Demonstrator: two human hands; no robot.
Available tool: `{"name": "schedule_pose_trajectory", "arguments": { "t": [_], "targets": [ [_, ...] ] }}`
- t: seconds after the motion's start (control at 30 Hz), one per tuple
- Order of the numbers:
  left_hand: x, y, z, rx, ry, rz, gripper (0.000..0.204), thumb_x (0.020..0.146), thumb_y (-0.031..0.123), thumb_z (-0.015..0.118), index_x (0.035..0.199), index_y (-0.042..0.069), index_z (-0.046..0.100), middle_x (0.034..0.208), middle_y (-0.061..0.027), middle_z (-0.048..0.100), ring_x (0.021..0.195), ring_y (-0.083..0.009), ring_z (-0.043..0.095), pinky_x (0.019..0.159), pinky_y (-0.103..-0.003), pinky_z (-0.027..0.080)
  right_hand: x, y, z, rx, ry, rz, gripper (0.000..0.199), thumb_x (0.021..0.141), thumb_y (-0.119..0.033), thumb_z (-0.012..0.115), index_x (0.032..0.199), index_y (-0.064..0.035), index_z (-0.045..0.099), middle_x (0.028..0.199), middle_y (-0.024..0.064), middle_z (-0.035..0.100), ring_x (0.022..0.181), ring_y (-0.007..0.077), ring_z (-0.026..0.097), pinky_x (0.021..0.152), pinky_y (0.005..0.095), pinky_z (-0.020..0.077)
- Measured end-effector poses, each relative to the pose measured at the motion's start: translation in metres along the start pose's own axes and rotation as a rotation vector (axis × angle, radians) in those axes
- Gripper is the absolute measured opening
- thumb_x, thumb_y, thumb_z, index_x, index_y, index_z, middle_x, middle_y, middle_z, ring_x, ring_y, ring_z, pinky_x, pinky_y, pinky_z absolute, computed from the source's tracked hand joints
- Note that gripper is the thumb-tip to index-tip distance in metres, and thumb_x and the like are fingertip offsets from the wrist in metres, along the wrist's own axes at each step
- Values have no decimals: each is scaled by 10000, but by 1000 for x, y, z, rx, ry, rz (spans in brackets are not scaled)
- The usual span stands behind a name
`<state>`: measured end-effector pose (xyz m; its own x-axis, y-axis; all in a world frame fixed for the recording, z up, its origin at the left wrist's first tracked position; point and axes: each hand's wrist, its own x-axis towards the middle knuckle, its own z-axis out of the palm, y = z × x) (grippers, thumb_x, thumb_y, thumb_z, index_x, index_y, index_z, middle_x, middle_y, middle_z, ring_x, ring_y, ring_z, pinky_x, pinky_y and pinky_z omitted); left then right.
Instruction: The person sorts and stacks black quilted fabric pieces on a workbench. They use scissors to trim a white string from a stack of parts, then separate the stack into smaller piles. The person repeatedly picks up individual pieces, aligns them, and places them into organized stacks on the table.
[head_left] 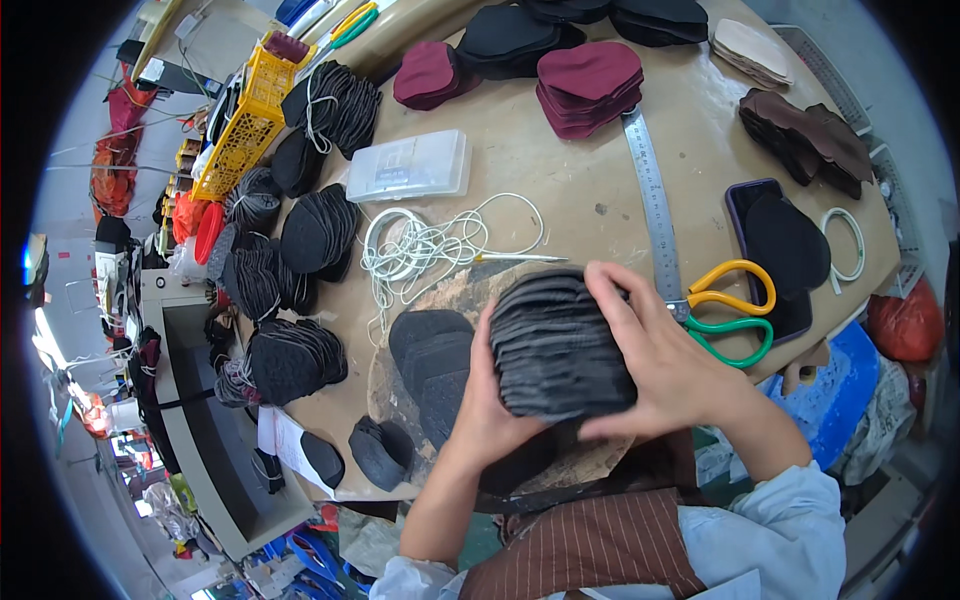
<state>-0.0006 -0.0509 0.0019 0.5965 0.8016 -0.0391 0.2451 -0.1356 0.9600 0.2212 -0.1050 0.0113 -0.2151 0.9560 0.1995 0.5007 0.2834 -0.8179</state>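
Observation:
Between my two palms, above the worktable, is a thick stack of black fabric pieces, its layered edges slightly blurred. My left hand is wrapped along the stack's left side. My right hand grips its right side, fingers over the far corner and thumb near the bottom. Under my hands lies a worn round board, partly hidden by the stack and my arms. Loose dark fabric pieces rest on it, left of the stack. Scissors with yellow and green handles lie just right of my right hand.
A metal ruler points away from the scissors. Tangled white cord and a clear plastic case lie beyond the board. Maroon stacks stand at the far side, black bundles at left. A black piece covers part of a phone.

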Motion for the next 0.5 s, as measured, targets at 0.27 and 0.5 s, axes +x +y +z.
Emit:
{"name": "schedule_pose_trajectory", "arguments": {
  "t": [0.27,0.5],
  "targets": [
    [19,-12,-13,84,-85,88,1396,487,191,913,1462,-28,-62,1430,-245,260,1327,-333,339,1099,-407,269,0,12,16,100,66,-4,1312,570,-407,876,1460,30,16,1460,319,38,1353,487,176,1104,478,251],
    [23,-14,-10,-46,-108,91,1397,506,112,889,1462,1,-122,1444,-233,257,1325,-304,348,1091,-382,286,-11,11,13,32,195,-9,1213,587,-491,841,1457,7,158,1470,297,113,1354,460,205,1088,490,258]
  ]
}}
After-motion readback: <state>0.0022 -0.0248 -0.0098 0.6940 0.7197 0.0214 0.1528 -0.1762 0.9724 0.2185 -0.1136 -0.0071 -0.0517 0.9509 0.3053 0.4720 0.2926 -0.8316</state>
